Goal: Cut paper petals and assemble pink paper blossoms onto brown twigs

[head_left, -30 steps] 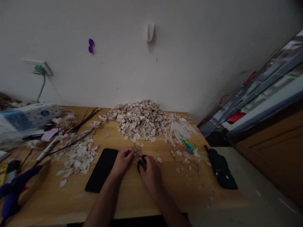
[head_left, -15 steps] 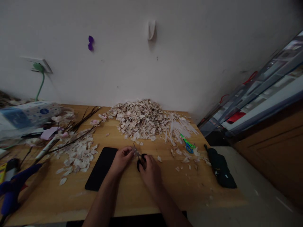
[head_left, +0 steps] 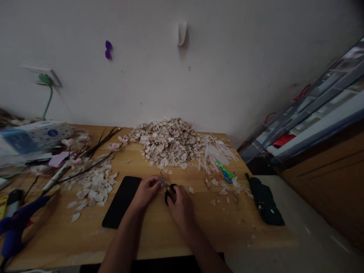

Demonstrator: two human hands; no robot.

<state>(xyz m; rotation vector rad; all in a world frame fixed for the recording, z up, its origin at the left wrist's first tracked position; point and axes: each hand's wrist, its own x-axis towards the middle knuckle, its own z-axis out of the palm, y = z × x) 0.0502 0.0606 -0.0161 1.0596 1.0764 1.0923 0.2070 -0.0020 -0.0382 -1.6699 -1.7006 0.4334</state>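
Black-handled scissors [head_left: 170, 192] are gripped in my right hand [head_left: 182, 204], their blades pointing up and left. My left hand [head_left: 146, 191] is closed in a pinch beside the blades; what lies between its fingertips is too small to make out. Behind both hands rises a large heap of pale dried petals [head_left: 170, 142]. A black phone [head_left: 122, 201] lies just left of my left hand. Further left is a smaller spread of petals [head_left: 95, 185], with a branch bearing pink blossoms [head_left: 114, 146] across it.
Green-and-blue scissors [head_left: 226, 175] lie by whitish strips [head_left: 217, 153] at the right. A dark folded umbrella [head_left: 265, 203] rests on the table's right edge. At the far left are a blue glue gun [head_left: 17, 227] and a tissue pack [head_left: 36, 136].
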